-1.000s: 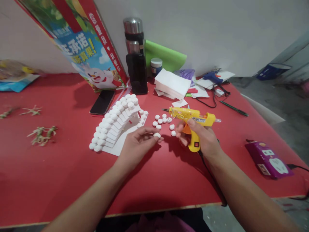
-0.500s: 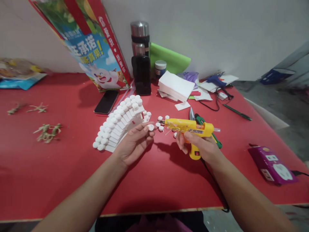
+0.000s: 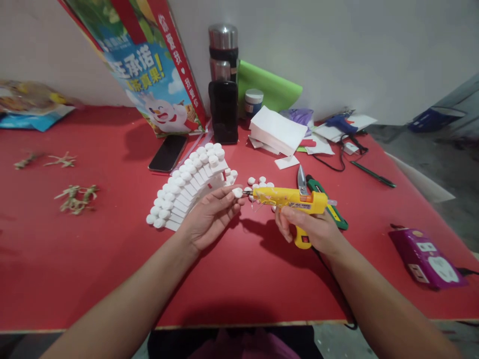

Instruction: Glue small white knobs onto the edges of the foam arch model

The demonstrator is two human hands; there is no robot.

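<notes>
Between its thumb and fingers my left hand [image 3: 211, 217] pinches a small white round piece [image 3: 237, 192]. My right hand [image 3: 309, 224] is wrapped round the handle of a yellow glue gun [image 3: 286, 197], whose metal nozzle is at the white piece. Thin glue strings hang near the nozzle. Left of my left hand stands a curved, stepped white structure [image 3: 187, 184] topped with rows of white round pieces. More loose white pieces [image 3: 262, 179] lie behind the glue gun, partly hidden by it.
Behind are a phone [image 3: 167, 153], a black device [image 3: 223, 112], a flask [image 3: 223, 37], a printed bag [image 3: 149, 75] and white sheets [image 3: 277, 130]. Scissors [image 3: 302, 179] and a green cutter [image 3: 339, 218] lie behind the gun. A purple power strip [image 3: 426, 258] sits right, twine figures [image 3: 77, 199] left.
The white piece and the glue gun's nozzle have come together, where a gap showed before. The whole view has shifted slightly. Both hands keep their holds.
</notes>
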